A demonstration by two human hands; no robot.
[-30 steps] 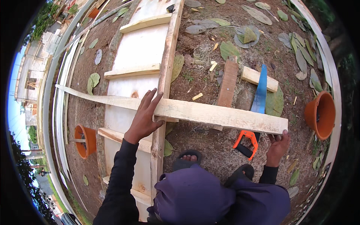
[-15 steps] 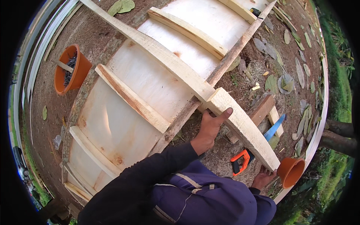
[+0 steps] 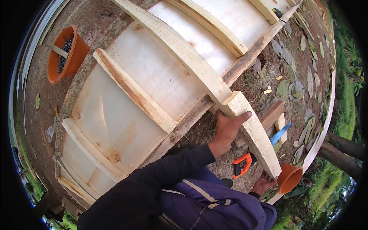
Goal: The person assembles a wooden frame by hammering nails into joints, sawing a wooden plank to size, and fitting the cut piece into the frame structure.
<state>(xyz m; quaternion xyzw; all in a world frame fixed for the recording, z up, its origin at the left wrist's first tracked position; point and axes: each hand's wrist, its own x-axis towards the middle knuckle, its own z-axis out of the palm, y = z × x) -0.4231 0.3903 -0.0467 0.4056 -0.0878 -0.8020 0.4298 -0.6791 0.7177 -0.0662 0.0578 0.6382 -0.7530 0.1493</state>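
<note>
A thick, rough-sawn timber piece [image 3: 256,140] lies between my two hands. Its upper end meets the end of a long timber [image 3: 180,50] that crosses the pale panel frame. My left hand [image 3: 229,128] grips the piece near that joint, thumb over the top edge and fingers underneath. At the lower end, my right hand [image 3: 264,183] holds it from below, fingers partly hidden. Beneath the timber lies a handsaw with an orange and black handle [image 3: 242,165] and a blue blade [image 3: 280,133].
Several wooden battens [image 3: 134,90] cross the pale panel [image 3: 126,126]. An orange bucket of nails with a wooden handle in it [image 3: 74,63] stands at the left. Another orange pot [image 3: 289,179] is beside my right hand. A brown wood block [image 3: 273,115] and dry leaves [image 3: 296,91] lie on the soil.
My view has shifted, so the panel and long timber sit differently in it. Both hands keep their hold on the timber piece, which still meets the long timber's end.
</note>
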